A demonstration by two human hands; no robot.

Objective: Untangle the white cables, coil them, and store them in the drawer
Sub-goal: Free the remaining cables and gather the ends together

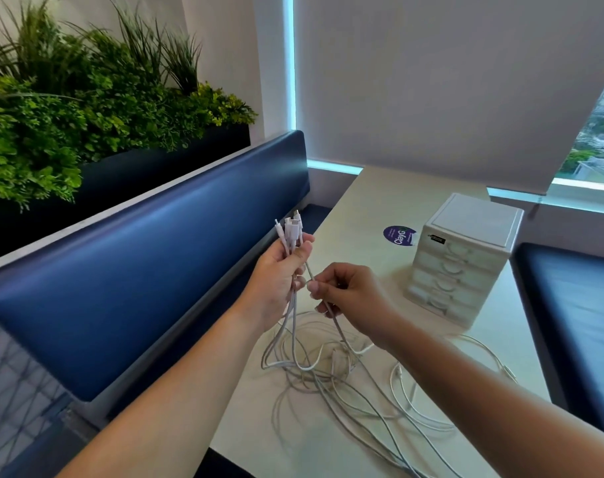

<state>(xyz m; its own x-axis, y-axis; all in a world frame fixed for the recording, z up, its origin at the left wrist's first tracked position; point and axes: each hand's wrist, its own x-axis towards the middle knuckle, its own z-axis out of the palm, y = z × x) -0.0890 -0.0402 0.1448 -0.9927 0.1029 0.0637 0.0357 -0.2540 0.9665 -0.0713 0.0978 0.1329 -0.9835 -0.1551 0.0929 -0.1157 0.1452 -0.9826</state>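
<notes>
My left hand [281, 274] grips a bunch of white cable ends, with several plugs [291, 228] sticking up above the fingers. Just to its right, my right hand [345, 294] pinches one white cable between thumb and fingers, close to the left hand. From both hands the cables hang down into a loose tangle of white cables [331, 370] lying on the pale table [372, 205]. A small white drawer unit [464, 257] with several shut drawers stands on the table beyond my right hand.
A round blue sticker [398, 235] lies on the table left of the drawer unit. A blue padded bench back [149, 257] runs along the left, with green plants [86, 98] above it. Another blue seat [569, 322] is at the right, and a window blind hangs behind.
</notes>
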